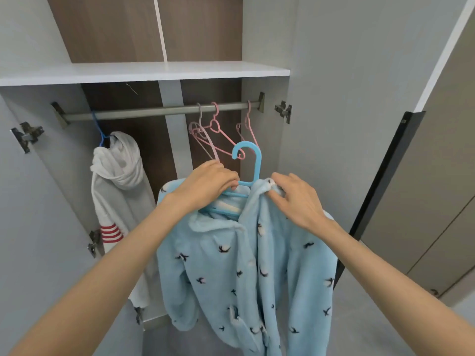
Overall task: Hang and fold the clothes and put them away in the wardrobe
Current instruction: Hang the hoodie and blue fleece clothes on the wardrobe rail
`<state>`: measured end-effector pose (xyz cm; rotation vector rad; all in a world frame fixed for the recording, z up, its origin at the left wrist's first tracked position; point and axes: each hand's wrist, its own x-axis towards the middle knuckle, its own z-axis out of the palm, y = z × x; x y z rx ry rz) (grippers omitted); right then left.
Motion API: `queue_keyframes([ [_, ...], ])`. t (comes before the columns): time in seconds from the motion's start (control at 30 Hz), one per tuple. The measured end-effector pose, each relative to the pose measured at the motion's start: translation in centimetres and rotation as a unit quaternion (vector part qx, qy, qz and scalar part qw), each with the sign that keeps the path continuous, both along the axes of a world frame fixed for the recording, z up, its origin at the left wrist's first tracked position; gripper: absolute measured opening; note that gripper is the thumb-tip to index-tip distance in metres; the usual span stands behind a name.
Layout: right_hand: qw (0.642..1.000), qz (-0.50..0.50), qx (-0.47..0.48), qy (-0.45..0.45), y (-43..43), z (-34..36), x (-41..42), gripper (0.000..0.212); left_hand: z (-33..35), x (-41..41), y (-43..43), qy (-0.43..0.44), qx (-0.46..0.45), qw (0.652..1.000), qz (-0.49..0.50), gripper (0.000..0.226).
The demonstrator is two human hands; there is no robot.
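- Right now both arms reach forward and up, bare forearms converging in front of the open wardrobe [144,71].
- The left hand [208,183] is palm-down, its fingers [227,179] curled round the light blue hanger [253,160] just below the hook.
- The right hand [295,199] sits just beside it, fingers [279,181] pinching a fold of collar on the fleece top [244,265].
- That pale blue top, dotted with small dark birds, drapes from the hanger and hangs between the arms, its hook free below the rail [159,111].
- Pink hangers [215,124] hang on the rail to the right, and a grey and white hoodie [120,181] hangs to the left.
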<state>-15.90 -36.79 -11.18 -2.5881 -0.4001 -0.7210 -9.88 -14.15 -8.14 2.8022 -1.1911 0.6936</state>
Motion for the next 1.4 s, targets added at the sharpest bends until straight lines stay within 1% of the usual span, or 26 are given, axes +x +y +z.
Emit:
queue_keyframes([
  [0.1,1.0,-0.008,0.009,0.006,-0.5,0.2,0.4,0.015,-1.3,0.2,0.3,0.052,-0.062,0.996,0.036,0.025],
  [0.2,0.999,-0.001,0.023,0.023,-1.3,0.8,1.0,0.01,-2.1,0.6,0.7,0.097,-0.074,0.99,0.067,0.025],
  [0.3,0.998,0.025,0.025,0.057,-2.1,1.8,1.0,0.02,-2.5,0.9,1.3,0.148,-0.078,0.983,0.077,0.024],
  [0.37,0.997,0.031,-0.015,0.065,-2.1,2.6,0.9,0.033,-2.7,1.0,1.5,0.159,-0.075,0.98,0.093,0.023],
  [0.43,0.996,0.018,-0.074,0.048,-1.8,3.7,0.8,0.038,-3.1,1.1,1.5,0.161,-0.08,0.977,0.112,0.024],
  [0.53,0.99,0.003,-0.138,-0.028,-0.7,4.7,0.1,0.036,-3.7,1.3,1.6,0.157,-0.104,0.97,0.151,0.025],
  [0.63,0.991,-0.026,-0.108,-0.079,-0.2,2.1,-1.0,0.04,-3.8,1.9,2.3,0.144,-0.167,0.957,0.19,0.027],
  [0.67,0.991,-0.049,-0.111,-0.059,-0.5,0.8,-1.2,0.037,-3.7,2.0,2.6,0.138,-0.195,0.951,0.197,0.028],
  [0.73,0.988,-0.092,-0.112,0.055,-1.6,-1.8,-1.2,0.027,-3.4,2.0,3.2,0.122,-0.244,0.941,0.2,0.029],
  [0.77,0.983,-0.106,-0.091,0.119,-2.1,-2.7,-1.1,0.025,-3.3,1.9,3.4,0.107,-0.256,0.94,0.2,0.029],
  [0.8,0.981,-0.114,-0.05,0.15,-2.4,-3.0,-1.1,0.024,-3.2,1.9,3.6,0.091,-0.263,0.94,0.199,0.029],
  [0.83,0.984,-0.116,0.001,0.132,-2.5,-3.1,-1.0,0.024,-3.1,1.8,3.7,0.077,-0.266,0.941,0.194,0.028],
  [0.87,0.99,-0.11,0.033,0.083,-2.3,-2.8,-0.9,0.023,-2.9,1.7,3.7,0.069,-0.266,0.943,0.188,0.028],
  [0.93,0.996,-0.078,0.049,-0.008,-1.1,-1.4,-0.6,0.019,-2.6,1.3,3.5,0.065,-0.256,0.948,0.176,0.026],
  [0.97,0.996,-0.065,0.062,-0.03,-0.3,-0.7,-0.3,0.016,-2.6,1.0,3.4,0.06,-0.249,0.952,0.164,0.026],
  [1.0,0.994,-0.067,0.082,-0.027,0.3,0.0,0.1,0.02,-2.5,0.6,3.2,0.052,-0.243,0.957,0.149,0.026],
  [1.03,0.991,-0.086,0.102,0.006,0.9,0.5,0.6,0.034,-2.6,0.3,3.0,0.041,-0.236,0.962,0.134,0.025],
  [1.07,0.985,-0.112,0.117,0.067,1.3,1.1,1.1,0.047,-2.6,-0.1,2.9,0.029,-0.231,0.965,0.122,0.025],
  [1.1,0.974,-0.133,0.12,0.142,1.5,1.6,1.7,0.054,-2.6,-0.5,2.8,0.016,-0.227,0.967,0.113,0.024],
  [1.17,0.945,-0.139,0.128,0.267,1.5,2.1,2.4,0.054,-2.5,-1.2,2.9,-0.009,-0.216,0.971,0.098,0.022],
  [1.23,0.931,-0.131,0.154,0.305,1.2,2.0,2.6,0.051,-2.6,-1.5,3.4,-0.021,-0.21,0.973,0.09,0.02],
  [1.27,0.931,-0.125,0.166,0.299,1.1,1.8,2.7,0.049,-2.6,-1.6,3.7,-0.019,-0.211,0.973,0.092,0.019],
  [1.3,0.929,-0.116,0.205,0.285,1.1,1.7,2.8,0.046,-2.7,-1.7,4.0,-0.011,-0.214,0.972,0.099,0.02],
  [1.33,0.914,-0.101,0.284,0.273,1.2,1.7,2.9,0.04,-2.8,-1.7,4.3,-0.002,-0.216,0.97,0.109,0.02],
  [1.37,0.877,-0.077,0.394,0.265,1.5,2.0,3.1,0.032,-2.9,-1.7,4.6,0.008,-0.214,0.97,0.119,0.021],
  [1.4,0.822,-0.051,0.504,0.26,1.7,2.5,3.2,0.033,-3.0,-1.7,4.8,0.019,-0.209,0.969,0.13,0.022],
])
